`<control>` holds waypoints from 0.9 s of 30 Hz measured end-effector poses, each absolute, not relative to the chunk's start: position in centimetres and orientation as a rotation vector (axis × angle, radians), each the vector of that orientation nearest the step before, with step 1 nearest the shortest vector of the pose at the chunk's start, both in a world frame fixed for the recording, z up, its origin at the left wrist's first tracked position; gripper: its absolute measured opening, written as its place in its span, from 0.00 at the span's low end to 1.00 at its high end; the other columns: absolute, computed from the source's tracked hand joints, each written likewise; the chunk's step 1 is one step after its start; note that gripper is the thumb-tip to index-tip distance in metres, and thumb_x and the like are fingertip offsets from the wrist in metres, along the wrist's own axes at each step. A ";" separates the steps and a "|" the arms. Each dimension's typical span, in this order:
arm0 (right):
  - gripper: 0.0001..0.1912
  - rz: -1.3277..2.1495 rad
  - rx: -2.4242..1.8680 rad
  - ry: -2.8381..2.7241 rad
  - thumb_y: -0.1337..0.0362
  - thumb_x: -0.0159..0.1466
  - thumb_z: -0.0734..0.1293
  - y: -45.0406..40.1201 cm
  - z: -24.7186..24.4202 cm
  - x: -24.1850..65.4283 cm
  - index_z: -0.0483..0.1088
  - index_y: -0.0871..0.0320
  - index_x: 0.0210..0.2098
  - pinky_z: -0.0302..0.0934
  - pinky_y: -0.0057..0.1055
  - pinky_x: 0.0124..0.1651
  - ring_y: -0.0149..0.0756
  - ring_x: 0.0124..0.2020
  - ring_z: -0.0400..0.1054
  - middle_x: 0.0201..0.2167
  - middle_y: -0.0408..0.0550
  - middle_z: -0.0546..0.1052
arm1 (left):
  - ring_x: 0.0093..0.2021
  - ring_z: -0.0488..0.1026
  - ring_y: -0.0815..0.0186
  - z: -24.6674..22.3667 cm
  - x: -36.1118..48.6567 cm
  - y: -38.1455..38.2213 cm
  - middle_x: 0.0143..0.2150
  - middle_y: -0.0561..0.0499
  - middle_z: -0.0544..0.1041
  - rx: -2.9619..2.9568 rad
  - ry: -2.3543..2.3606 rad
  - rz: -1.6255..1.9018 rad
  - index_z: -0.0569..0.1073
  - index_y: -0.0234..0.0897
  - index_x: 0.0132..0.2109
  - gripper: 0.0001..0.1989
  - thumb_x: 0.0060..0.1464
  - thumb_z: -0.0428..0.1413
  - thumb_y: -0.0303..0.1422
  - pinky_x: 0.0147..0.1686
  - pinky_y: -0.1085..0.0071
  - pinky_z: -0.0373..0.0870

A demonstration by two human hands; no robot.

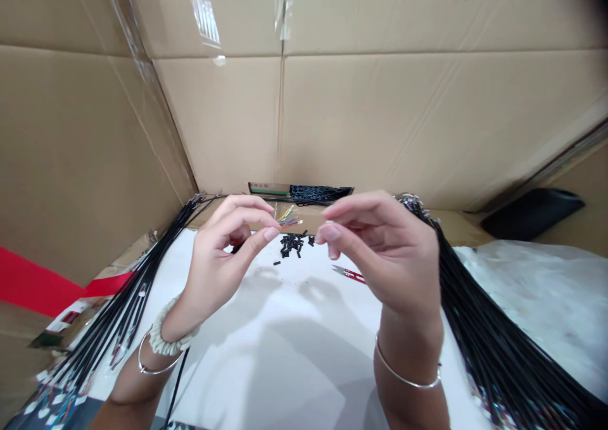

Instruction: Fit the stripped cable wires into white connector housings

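Observation:
My left hand (225,259) and my right hand (384,252) hang above a white sheet (228,379), with thumb and forefinger of each pinched closed and nothing visible between them. Between the fingertips lies a small heap of short black tubes (292,243). Just behind it are thin coloured wires (287,218). Red-handled snips (349,275) lie below my right fingertips, partly hidden by that hand. Bundles of black cables fan out beside each hand, one at left (130,303) and one at right (489,322).
Cardboard walls (285,113) rise behind and to the left. A packet with dark coiled cord (304,192) lies at the back. A black pouch (532,215) sits at right, beside crumpled translucent plastic (532,290). A red strip (42,284) lies at far left.

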State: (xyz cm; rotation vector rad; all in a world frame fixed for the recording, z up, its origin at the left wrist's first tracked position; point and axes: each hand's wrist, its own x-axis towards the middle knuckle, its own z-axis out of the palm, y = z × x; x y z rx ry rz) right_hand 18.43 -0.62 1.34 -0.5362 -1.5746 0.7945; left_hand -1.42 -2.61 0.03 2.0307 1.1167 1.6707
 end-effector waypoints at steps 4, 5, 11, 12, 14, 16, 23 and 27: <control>0.10 0.693 -0.564 -1.603 0.74 0.63 0.73 -1.3 1.5 18.7 0.78 0.51 0.36 0.67 0.19 0.25 0.22 0.24 0.71 0.28 0.36 0.78 | 0.22 0.58 0.82 0.4 -1.5 -2.8 0.45 0.53 0.76 2.039 1.127 1.685 0.79 0.39 0.39 0.02 0.62 0.62 0.29 0.21 0.79 0.58; 0.10 0.671 -0.571 -1.621 0.74 0.63 0.74 -1.5 1.5 18.8 0.78 0.50 0.37 0.67 0.19 0.25 0.22 0.24 0.71 0.28 0.36 0.79 | 0.22 0.58 0.82 0.5 -1.5 -2.9 0.45 0.53 0.76 2.041 1.133 1.684 0.79 0.39 0.39 0.02 0.62 0.62 0.29 0.21 0.79 0.59; 0.09 0.606 -0.478 -1.746 0.73 0.65 0.73 -2.3 1.4 18.8 0.78 0.51 0.39 0.66 0.21 0.27 0.22 0.24 0.69 0.31 0.37 0.81 | 0.23 0.60 0.81 0.5 -1.8 -3.1 0.45 0.54 0.75 2.014 1.169 1.658 0.78 0.39 0.39 0.03 0.63 0.61 0.28 0.21 0.78 0.58; 0.09 0.616 -0.463 -1.756 0.73 0.65 0.72 -2.2 1.4 18.8 0.78 0.51 0.39 0.67 0.22 0.28 0.23 0.25 0.70 0.30 0.37 0.81 | 0.23 0.60 0.81 0.5 -1.8 -3.0 0.45 0.54 0.75 2.013 1.177 1.646 0.78 0.40 0.39 0.03 0.63 0.61 0.28 0.21 0.78 0.59; 0.08 0.646 -0.459 -1.760 0.72 0.66 0.72 -2.0 1.4 18.5 0.78 0.52 0.39 0.67 0.23 0.30 0.24 0.26 0.70 0.29 0.37 0.80 | 0.24 0.62 0.80 0.6 -1.9 -2.9 0.45 0.54 0.75 2.019 1.200 1.615 0.78 0.41 0.39 0.03 0.63 0.61 0.29 0.22 0.78 0.60; 0.07 0.676 -0.478 -1.761 0.72 0.66 0.73 -1.7 1.2 18.3 0.78 0.52 0.39 0.67 0.23 0.32 0.24 0.27 0.71 0.29 0.38 0.80 | 0.27 0.67 0.79 0.6 -1.9 -2.7 0.45 0.53 0.75 2.022 1.226 1.582 0.78 0.41 0.39 0.03 0.63 0.60 0.29 0.23 0.78 0.62; 0.09 0.690 -0.550 -1.742 0.72 0.67 0.71 -0.8 1.0 18.5 0.78 0.51 0.42 0.64 0.21 0.29 0.23 0.27 0.69 0.32 0.38 0.82 | 0.33 0.74 0.73 0.3 -2.0 -2.0 0.44 0.51 0.77 2.004 1.280 1.511 0.79 0.43 0.39 0.05 0.63 0.60 0.28 0.24 0.79 0.65; 0.10 0.691 -0.622 -1.750 0.72 0.67 0.70 -0.4 1.1 18.6 0.77 0.49 0.43 0.64 0.22 0.30 0.25 0.29 0.71 0.32 0.37 0.82 | 0.33 0.74 0.70 0.2 -1.9 -1.4 0.42 0.49 0.78 2.011 1.287 1.504 0.79 0.41 0.37 0.05 0.62 0.60 0.28 0.22 0.79 0.65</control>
